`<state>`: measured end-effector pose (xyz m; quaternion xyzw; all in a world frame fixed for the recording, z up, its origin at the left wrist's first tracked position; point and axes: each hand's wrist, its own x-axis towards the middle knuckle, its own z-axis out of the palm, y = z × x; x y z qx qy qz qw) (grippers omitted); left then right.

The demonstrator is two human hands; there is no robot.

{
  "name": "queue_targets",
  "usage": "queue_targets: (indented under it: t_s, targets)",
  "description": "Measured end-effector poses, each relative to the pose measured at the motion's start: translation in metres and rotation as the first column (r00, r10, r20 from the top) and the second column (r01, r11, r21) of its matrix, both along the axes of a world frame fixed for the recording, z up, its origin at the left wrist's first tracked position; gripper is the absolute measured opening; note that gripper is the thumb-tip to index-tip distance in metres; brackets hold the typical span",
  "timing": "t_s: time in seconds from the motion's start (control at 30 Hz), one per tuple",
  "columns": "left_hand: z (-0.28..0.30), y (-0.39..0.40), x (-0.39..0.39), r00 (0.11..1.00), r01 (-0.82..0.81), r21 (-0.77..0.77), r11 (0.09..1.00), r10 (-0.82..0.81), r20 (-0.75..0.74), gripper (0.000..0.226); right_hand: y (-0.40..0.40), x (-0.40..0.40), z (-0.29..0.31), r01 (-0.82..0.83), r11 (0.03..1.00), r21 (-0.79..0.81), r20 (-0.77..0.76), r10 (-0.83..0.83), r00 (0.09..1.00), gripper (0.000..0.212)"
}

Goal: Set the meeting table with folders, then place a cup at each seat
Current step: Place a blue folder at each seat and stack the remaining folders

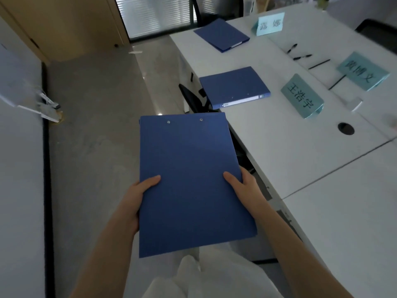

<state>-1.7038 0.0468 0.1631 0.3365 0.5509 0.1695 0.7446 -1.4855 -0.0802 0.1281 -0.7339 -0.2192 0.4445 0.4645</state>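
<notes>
Folder, blue (189, 179), rigid-backed, with two rivets near its far edge; it is held flat in the air in front of the person, over the floor and just beside the near edge of the white worktop (300, 147), not yet set down. It is gripped at both long sides near the lower half: the left hand (137, 196) is clamped on the left edge with the thumb laid on the cover, and the right hand (245, 186) is clamped on the right edge in the same way; the fingers beneath are hidden. The item is judged light, stiff and thin, with a smooth cover that may slide on the worktop; an edge hold with thumbs on top is judged sufficient, and a flat lowering is advised. Two further blue folders are already laid on the worktop, one at the middle seat (234, 86) and one at the far seat (221, 34), each by a pale green name card (301, 96) (270, 23); a third card (363, 70) stands across the worktop. Black pens (301, 57) lie near the centre. No cups are seen; the cup stage is judged not begun.
</notes>
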Motion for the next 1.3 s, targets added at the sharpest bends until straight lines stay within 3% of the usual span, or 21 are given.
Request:
queue_targets:
  t_s: [0.23,0.4,0.53,0.63,0.8,0.87,0.97,1.1,1.17,1.3]
  targets:
    - [-0.002,0.101,0.059,0.999,-0.039,0.017,0.999,0.039,0.0,0.024,0.111,0.067,-0.007,0.018,1.0,-0.014,-0.195,-0.021,0.981,0.034]
    - [0.005,0.168,0.088,0.993,-0.114,0.01,0.993,0.114,0.016,0.027,0.191,0.125,-0.014,0.24,0.969,-0.052,-0.332,-0.243,0.911,0.031]
    - [0.001,0.211,0.103,0.984,-0.178,-0.001,0.984,0.178,0.022,0.027,0.238,0.167,-0.025,0.311,0.944,-0.108,-0.394,-0.328,0.859,0.027]
    - [-0.004,0.249,0.112,0.977,-0.213,-0.032,0.977,0.214,0.023,0.025,0.277,0.186,-0.039,0.401,0.898,-0.184,-0.506,-0.436,0.744,0.015]
    - [-0.015,0.327,0.112,0.973,-0.229,-0.082,0.97,0.229,-0.004,0.037,0.33,0.204,-0.078,0.552,0.755,-0.354,-0.678,-0.614,0.404,0.019]
    - [-0.018,0.363,0.11,0.978,-0.208,-0.081,0.975,0.208,-0.01,0.038,0.343,0.208,-0.092,0.585,0.702,-0.406,-0.674,-0.662,0.328,0.022]
    - [-0.017,0.417,0.106,0.984,-0.18,-0.077,0.981,0.18,-0.013,0.032,0.362,0.212,-0.108,0.621,0.642,-0.45,-0.621,-0.725,0.299,0.026]
    - [-0.017,0.482,0.102,0.99,-0.137,-0.059,0.989,0.135,-0.038,0.031,0.388,0.21,-0.116,0.695,0.536,-0.479,-0.623,-0.766,0.161,0.029]
    - [-0.017,0.51,0.105,0.993,-0.115,-0.055,0.992,0.113,-0.04,0.029,0.4,0.209,-0.122,0.736,0.49,-0.468,-0.588,-0.794,0.155,0.036]
    - [-0.019,0.544,0.121,0.997,-0.071,-0.055,0.996,0.07,-0.025,0.027,0.412,0.211,-0.123,0.775,0.434,-0.46,-0.456,-0.864,0.213,0.017]
